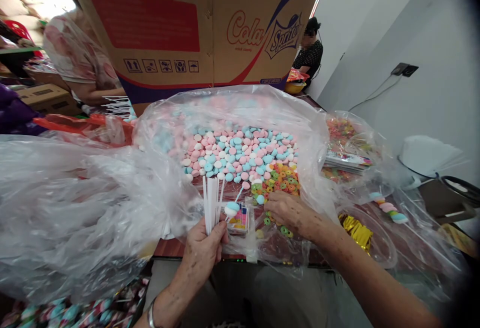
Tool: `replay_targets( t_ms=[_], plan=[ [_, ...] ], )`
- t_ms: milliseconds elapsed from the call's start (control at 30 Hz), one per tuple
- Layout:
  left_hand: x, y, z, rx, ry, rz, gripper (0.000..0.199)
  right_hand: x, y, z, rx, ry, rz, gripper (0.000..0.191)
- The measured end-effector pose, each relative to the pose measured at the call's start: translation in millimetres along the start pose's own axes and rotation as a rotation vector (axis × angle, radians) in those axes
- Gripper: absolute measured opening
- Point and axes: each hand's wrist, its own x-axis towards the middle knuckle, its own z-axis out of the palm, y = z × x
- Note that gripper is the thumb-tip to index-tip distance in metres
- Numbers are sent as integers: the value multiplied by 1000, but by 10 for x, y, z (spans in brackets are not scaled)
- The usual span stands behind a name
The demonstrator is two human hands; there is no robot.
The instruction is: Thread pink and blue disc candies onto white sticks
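My left hand (207, 245) is closed round a bundle of white sticks (212, 200). A skewer with blue and white marshmallows (232, 209) also stands at its fingertips, tilted to the right. My right hand (287, 210) reaches into a pile of gummy rings (284, 178), orange, yellow and green. Its fingers are curled together over the rings, and what lies between the fingertips is hidden. Pink, blue and white marshmallows (240, 153) lie heaped behind both hands on clear plastic. A small printed card stack (237, 219) sits beside my left hand.
A large cardboard box (168, 23) rises behind the marshmallows. Crumpled plastic (82, 193) spreads at left. On the right are a finished-looking marshmallow skewer (390, 209), gold ties (356, 233) and bagged gummies (343, 133). A co-worker (80, 53) sits behind left, another person (310, 53) behind right.
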Motion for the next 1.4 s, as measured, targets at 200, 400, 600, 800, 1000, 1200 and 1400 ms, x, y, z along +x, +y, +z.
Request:
replay_targets(
  t_ms=[200,400,600,800,1000,1200,1400],
  plan=[
    [-18,42,9,17,-10,-17,38,81,-193,-77,204,73,158,10],
    [-60,37,6,124,-88,8,34,289,-347,-16,1187,421,517,19],
    [-22,-40,2,186,-114,62,29,380,-452,7,1601,535,590,37],
    [9,-110,-14,226,-106,139,27,364,-452,43,1524,576,535,34],
    [21,-142,-19,244,-101,115,28,308,-491,30,960,627,354,20],
    [21,-126,-6,204,-70,151,27,263,-493,-22,730,669,215,17],
    [18,-124,-14,228,-81,181,23,293,-550,112,1024,626,366,12]
  ],
)
